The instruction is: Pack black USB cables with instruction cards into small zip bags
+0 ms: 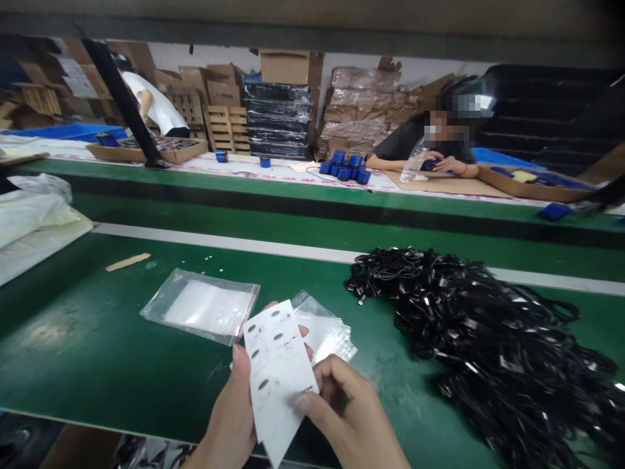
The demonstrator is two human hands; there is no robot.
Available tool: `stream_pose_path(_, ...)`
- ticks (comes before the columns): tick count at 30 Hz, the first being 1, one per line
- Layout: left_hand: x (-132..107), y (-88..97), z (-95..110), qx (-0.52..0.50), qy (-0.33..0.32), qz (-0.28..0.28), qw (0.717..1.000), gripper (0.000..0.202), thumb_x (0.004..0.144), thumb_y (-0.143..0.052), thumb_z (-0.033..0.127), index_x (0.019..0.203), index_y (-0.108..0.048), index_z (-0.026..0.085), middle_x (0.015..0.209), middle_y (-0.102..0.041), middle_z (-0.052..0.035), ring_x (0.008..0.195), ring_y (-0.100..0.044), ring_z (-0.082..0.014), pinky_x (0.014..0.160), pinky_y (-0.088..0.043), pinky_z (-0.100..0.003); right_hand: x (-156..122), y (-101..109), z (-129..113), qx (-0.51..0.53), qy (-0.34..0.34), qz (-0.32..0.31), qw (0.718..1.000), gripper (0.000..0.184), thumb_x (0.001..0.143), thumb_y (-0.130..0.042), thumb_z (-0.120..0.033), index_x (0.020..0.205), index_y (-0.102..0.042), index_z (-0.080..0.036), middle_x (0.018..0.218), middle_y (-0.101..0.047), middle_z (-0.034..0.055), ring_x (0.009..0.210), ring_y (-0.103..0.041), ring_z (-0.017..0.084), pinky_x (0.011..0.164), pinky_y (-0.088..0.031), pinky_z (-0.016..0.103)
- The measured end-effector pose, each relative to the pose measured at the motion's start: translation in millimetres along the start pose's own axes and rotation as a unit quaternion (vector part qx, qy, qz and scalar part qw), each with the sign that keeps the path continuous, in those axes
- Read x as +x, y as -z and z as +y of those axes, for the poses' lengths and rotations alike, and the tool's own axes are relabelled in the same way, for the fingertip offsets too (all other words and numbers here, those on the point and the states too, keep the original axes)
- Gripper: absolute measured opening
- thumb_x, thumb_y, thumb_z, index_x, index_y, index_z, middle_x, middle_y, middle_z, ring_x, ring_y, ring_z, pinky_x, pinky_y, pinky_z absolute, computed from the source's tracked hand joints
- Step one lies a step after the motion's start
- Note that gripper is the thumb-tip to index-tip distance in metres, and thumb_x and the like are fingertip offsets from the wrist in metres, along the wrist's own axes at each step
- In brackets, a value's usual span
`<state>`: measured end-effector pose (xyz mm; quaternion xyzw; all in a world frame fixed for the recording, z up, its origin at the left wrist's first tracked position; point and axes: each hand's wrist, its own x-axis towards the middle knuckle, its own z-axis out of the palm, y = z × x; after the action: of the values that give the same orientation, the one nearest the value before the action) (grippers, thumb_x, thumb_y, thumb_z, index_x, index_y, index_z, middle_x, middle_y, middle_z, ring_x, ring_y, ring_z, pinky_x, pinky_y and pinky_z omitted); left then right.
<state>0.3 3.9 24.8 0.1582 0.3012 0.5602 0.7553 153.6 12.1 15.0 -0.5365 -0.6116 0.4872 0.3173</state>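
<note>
Left hand and right hand both grasp white printed paper leaflet, above near edge of green work surface. Small clear plastic bag sits behind leaflet, whether held cannot tell. Larger clear zip bag with red strip lies flat to left. Heap of black cables toward right edge.

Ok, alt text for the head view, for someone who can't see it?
The left hand and right hand hold a white printed leaflet over a green table, a small clear bag behind it. To the left lie clear zip bags, to the right a pile of black cables; farther back a person sits by blue items.
</note>
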Motion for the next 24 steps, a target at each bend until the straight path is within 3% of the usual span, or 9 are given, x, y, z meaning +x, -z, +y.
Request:
stream_pose_path(3,0,3.5,-1,0.028,0.022,0.01,0.999,0.061,0.069,-0.057,0.069,0.106,-0.07,0.022,0.101,-0.075,-0.0058,0.102,-0.064,-0.0299,0.088,-0.045,-0.037,9,-2,-5,0.08,-0.053,-0.065,0.993,0.027,0.073,-0.063,-0.035,0.061,-0.045,-0.02,0.049,-0.039,-0.0081,0.046,-0.039,0.009,0.048,-0.029,0.021)
stream_pose_path(6,2,8.2,1,0.032,0.059,0.103,0.992,0.057,0.066,-0.061,0.068,0.098,-0.072,0.022,0.096,-0.077,-0.0034,0.098,-0.065,-0.0276,0.084,-0.046,-0.035,14,0,-9,0.159,-0.076,-0.108,0.978,0.033,0.073,-0.064,-0.046,0.065,-0.05,-0.018,0.055,-0.054,-0.0024,0.045,-0.045,0.009,0.047,-0.035,0.022)
stream_pose_path(8,4,10.6,2,0.047,0.075,0.15,0.985,0.052,0.065,-0.067,0.063,0.094,-0.072,0.021,0.091,-0.078,-0.0032,0.088,-0.068,-0.0261,0.076,-0.049,-0.033,16,2,-10,0.187,-0.071,-0.113,0.973,0.04,0.072,-0.065,-0.054,0.066,-0.054,-0.016,0.06,-0.059,0.001,0.046,-0.049,0.009,0.049,-0.039,0.022)
stream_pose_path(11,6,12.3,2,0.095,0.078,0.176,0.977,0.052,0.069,-0.067,0.06,0.097,-0.069,0.016,0.079,-0.078,-0.0053,0.076,-0.069,-0.0255,0.068,-0.05,-0.033,16,3,-11,0.186,-0.057,-0.101,0.976,0.045,0.071,-0.065,-0.059,0.066,-0.059,-0.015,0.057,-0.058,-0.0005,0.047,-0.05,0.009,0.05,-0.041,0.021)
stream_pose_path(15,6,12.3,-2,0.159,0.06,0.177,0.969,0.063,0.071,-0.067,0.057,0.118,-0.058,0.017,0.074,-0.077,-0.0044,0.073,-0.069,-0.0257,0.065,-0.049,-0.033,17,-1,-11,0.221,-0.059,-0.088,0.97,0.04,0.069,-0.072,-0.054,0.072,-0.064,-0.015,0.056,-0.06,-0.0016,0.05,-0.055,0.01,0.053,-0.044,0.021)
stream_pose_path(19,3,10.7,-6,0.165,0.011,0.17,0.971,0.062,0.075,-0.066,0.053,0.126,-0.055,0.021,0.099,-0.075,-0.0065,0.096,-0.066,-0.0268,0.081,-0.047,-0.033,18,-8,-11,0.274,-0.05,-0.104,0.955,0.036,0.064,-0.081,-0.04,0.09,-0.068,-0.018,0.076,-0.07,0.0008,0.072,-0.064,0.016,0.067,-0.05,0.025)
stream_pose_path(22,3,14.5,-4,0.141,0.017,0.15,0.978,0.063,0.077,-0.064,0.053,0.13,-0.051,0.022,0.105,-0.073,-0.0074,0.097,-0.065,-0.0277,0.076,-0.048,-0.033,23,-6,-12,0.231,-0.051,-0.097,0.967,0.031,0.071,-0.074,-0.044,0.083,-0.068,-0.015,0.067,-0.068,0.0013,0.061,-0.06,0.014,0.058,-0.048,0.024)
stream_pose_path(24,6,22.9,-2,0.071,0.021,0.12,0.99,0.061,0.081,-0.061,0.05,0.133,-0.047,0.022,0.099,-0.075,-0.0075,0.091,-0.067,-0.0256,0.076,-0.049,-0.033,33,0,-15,0.194,-0.041,-0.093,0.976,0.032,0.075,-0.069,-0.045,0.076,-0.066,-0.013,0.06,-0.064,0.0005,0.054,-0.055,0.012,0.053,-0.045,0.023)
